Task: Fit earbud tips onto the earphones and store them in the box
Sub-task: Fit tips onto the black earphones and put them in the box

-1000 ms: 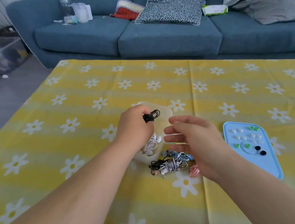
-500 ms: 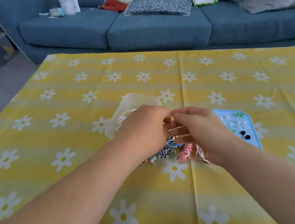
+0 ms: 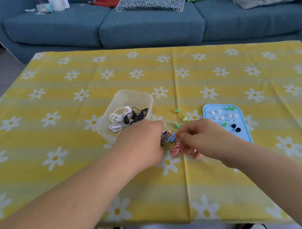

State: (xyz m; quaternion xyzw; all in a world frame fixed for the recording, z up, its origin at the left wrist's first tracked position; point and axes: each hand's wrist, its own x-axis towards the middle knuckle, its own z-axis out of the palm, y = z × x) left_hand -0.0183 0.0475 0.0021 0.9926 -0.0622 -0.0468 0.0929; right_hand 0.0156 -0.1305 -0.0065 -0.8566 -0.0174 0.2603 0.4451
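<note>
- Yellow-green cord, pinched: the thumb and forefinger of the right hand (image 3: 198, 139) close on the thin pale cord of the green earphones (image 3: 176, 125), with the other fingers folded loosely beneath
- Fingers of the left hand (image 3: 142, 143) curl down over the dark bundle (image 3: 165, 139) in the heap of loose sets; their tips are hidden, so it cannot be told whether they grip it or only pin it
- Judged from this, the step is freeing one set from the heap before fitting its tips; it should go best with the left hand holding the heap still while the right draws the cord out slowly and low, so no loop drags the red-and-white coil (image 3: 175, 149) just beside it
- Each bud is then best held by its stem, with a matching one of the green tips (image 3: 230, 108) pressed on squarely
- Buds of the green set lie strung out on the tablecloth (image 3: 50, 99) between the box (image 3: 135, 95) and the blue tray (image 3: 246, 122); they look small, bright and light, on a cord that seems quick to tangle
- Inside the pale, see-through box, beyond the left hand, lie white earphones (image 3: 117, 118) and black earphones (image 3: 135, 116), loosely coiled and touching
- On the tray to the right sit white, green and black tips, apart from one another; a blue sofa (image 3: 147, 26) stands beyond the table
</note>
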